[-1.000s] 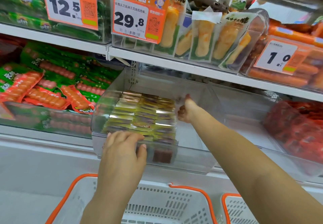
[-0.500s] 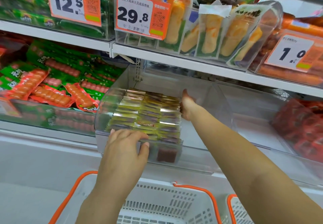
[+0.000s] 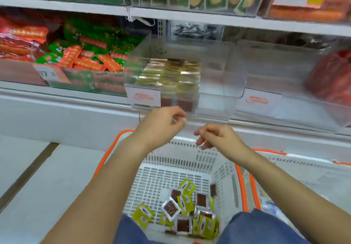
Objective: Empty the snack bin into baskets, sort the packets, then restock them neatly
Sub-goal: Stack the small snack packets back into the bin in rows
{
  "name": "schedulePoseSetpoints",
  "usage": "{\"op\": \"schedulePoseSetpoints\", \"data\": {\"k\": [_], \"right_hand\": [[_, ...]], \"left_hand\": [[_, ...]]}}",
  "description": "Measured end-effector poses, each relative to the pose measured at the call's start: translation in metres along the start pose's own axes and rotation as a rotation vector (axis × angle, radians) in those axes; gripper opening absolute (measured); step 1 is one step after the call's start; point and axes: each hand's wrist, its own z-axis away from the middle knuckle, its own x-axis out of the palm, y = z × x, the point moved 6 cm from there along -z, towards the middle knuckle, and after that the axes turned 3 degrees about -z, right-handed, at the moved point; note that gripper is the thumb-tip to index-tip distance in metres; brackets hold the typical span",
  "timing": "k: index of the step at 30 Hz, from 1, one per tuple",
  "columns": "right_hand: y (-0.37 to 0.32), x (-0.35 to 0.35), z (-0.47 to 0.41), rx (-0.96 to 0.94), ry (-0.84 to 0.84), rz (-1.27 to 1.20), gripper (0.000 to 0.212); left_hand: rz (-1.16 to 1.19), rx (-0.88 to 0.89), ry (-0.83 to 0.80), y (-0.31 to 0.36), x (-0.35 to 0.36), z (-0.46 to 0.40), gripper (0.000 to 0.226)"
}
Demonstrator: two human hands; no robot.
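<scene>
- Snack bin [image 3: 190, 84], a clear plastic one, is sitting on the lower shelf directly ahead of us, and we are seeing rows of yellow-green packets [image 3: 171, 74] packed against its left side while its right part is showing no packets.
- We are holding our left hand [image 3: 161, 124] just below the bin's front lip, fingers loosely curled with thumb and forefinger drawn close; motion blur is keeping us from telling whether anything thin is being pinched.
- We are holding our right hand [image 3: 216, 139] lower and to the right, above the basket, fingers loosely bent and apparently holding nothing.
- We are looking down into a white basket [image 3: 171, 167] with orange rim, where loose packets [image 3: 186, 209] are lying scattered, some face up, some face down; a second basket [image 3: 303, 169] is standing touching it on the right.
- We are judging the emptying as only begun, since most of the stock is sitting in the bin.
- We are noting the risks: a large handful lifted over the tall front wall is likely to shed packets onto the floor beside the basket; pulling on the lip is liable to tip the bin forward; tossing mixed faces together is going to slow sorting.
</scene>
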Motion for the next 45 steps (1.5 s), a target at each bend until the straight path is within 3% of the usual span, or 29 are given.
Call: {"op": "schedulePoseSetpoints", "data": {"k": [2, 5, 8, 12, 15, 21, 25, 28, 32, 36, 40, 43, 45], "right_hand": [[0.049, 0.012, 0.017, 0.132, -0.037, 0.019, 0.018], [0.113, 0.033, 0.033, 0.29, -0.116, 0.079, 0.012], [0.169, 0.06, 0.035, 0.401, -0.262, 0.236, 0.009], [0.247, 0.099, 0.028, 0.48, -0.552, 0.71, 0.036], [0.295, 0.118, 0.034, 0.556, -0.75, 0.87, 0.027], [0.331, 0.134, 0.038, 0.531, -0.681, 1.025, 0.04], [0.333, 0.14, 0.025, 0.608, -0.572, 0.785, 0.03], [0.333, 0.142, 0.015, 0.696, -0.36, 0.527, 0.032], [0.331, 0.143, 0.001, 0.724, -0.129, 0.228, 0.031], [0.333, 0.151, -0.012, 0.83, 0.065, -0.252, 0.036], [0.335, 0.163, -0.012, 0.94, 0.226, -0.655, 0.021], [0.338, 0.167, -0.012, 0.965, 0.277, -0.677, 0.026], [0.336, 0.171, -0.016, 0.922, 0.24, -0.642, 0.023]], "left_hand": [[-0.003, -0.065, -0.336, -0.015, 0.027, 0.018, 0.027], [-0.221, -0.164, -0.755, -0.056, 0.056, 0.045, 0.044], [-0.31, -0.286, -0.786, -0.116, 0.077, 0.054, 0.048], [-0.279, -0.424, -0.859, -0.191, 0.138, 0.058, 0.047], [-0.265, -0.41, -0.951, -0.222, 0.206, 0.056, 0.048], [-0.175, -0.28, -1.008, -0.218, 0.321, 0.049, 0.054], [-0.357, -0.072, -1.016, -0.211, 0.362, 0.064, 0.08], [-0.474, 0.032, -0.933, -0.216, 0.374, 0.071, 0.075], [-0.498, -0.04, -0.819, -0.24, 0.363, 0.068, 0.066], [-0.443, -0.188, -0.822, -0.276, 0.342, 0.069, 0.069], [-0.395, -0.259, -0.85, -0.299, 0.322, 0.076, 0.065], [-0.387, -0.261, -0.909, -0.298, 0.313, 0.085, 0.08], [-0.431, -0.219, -0.912, -0.292, 0.311, 0.089, 0.078]]}}
